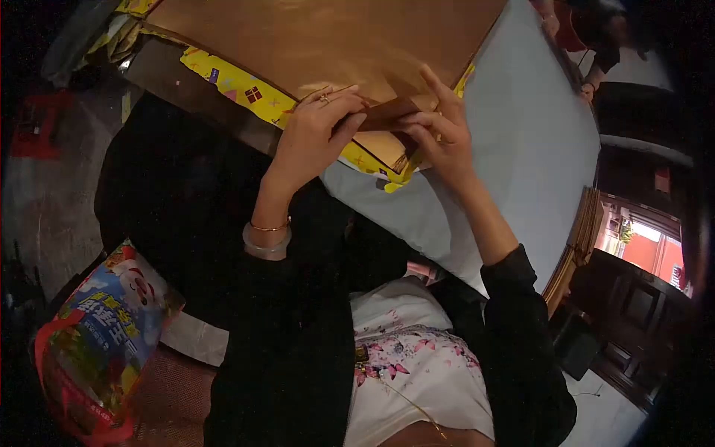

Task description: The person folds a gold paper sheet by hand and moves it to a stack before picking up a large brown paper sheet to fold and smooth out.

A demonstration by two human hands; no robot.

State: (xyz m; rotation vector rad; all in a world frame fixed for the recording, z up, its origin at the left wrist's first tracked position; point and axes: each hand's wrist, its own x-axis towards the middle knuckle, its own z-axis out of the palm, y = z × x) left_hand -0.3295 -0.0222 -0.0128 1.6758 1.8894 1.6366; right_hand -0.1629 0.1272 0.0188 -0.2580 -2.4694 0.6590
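A large brown sheet [320, 45] with a slight sheen lies at the top of the head view, bordered by yellow gift-patterned paper [246, 86]. My left hand [316, 138] is closed at the near edge, with fingers and thumb on a raised brown flap [391, 110]. My right hand [447, 138] pinches the other end of that flap, its index finger sticking up. Just below the flap, layered light-brown edges [383, 149] show at the corner, above a strip of yellow paper. My fingertips partly hide the flap.
A pale grey tabletop [521, 112] extends to the right beneath the sheet. Another person's hand [588, 91] is at its far edge. A colourful printed bag [112, 328] stands at lower left. Stacked cardboard [577, 246] leans by the table's right side.
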